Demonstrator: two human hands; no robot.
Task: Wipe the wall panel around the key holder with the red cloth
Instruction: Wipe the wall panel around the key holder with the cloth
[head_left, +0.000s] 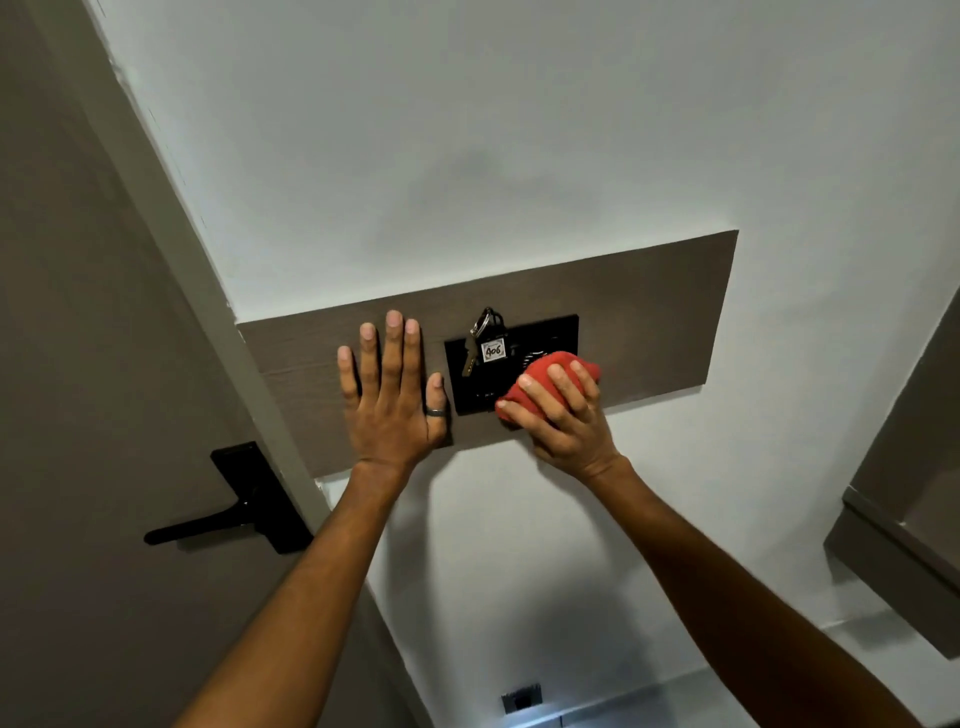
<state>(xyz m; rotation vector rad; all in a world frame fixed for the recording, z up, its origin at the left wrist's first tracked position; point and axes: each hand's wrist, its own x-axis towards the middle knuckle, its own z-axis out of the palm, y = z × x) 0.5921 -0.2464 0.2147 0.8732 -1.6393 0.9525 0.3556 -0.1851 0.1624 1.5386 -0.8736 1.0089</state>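
A brown wood-grain wall panel (649, 317) runs across the white wall. A black key holder (470, 387) is set into its middle, and a key with a white tag (491, 349) hangs from it. My left hand (392, 395) lies flat on the panel just left of the holder, fingers spread, a ring on the thumb. My right hand (563, 415) grips a bunched red cloth (558, 366) and presses it on the holder's lower right corner and the panel beside it. The cloth hides that corner.
A brown door (78, 364) with a black lever handle (234, 514) stands at the left, its pale frame next to the panel's left end. A brown ledge (893, 551) juts out at the right. A small socket plate (522, 701) sits low on the wall.
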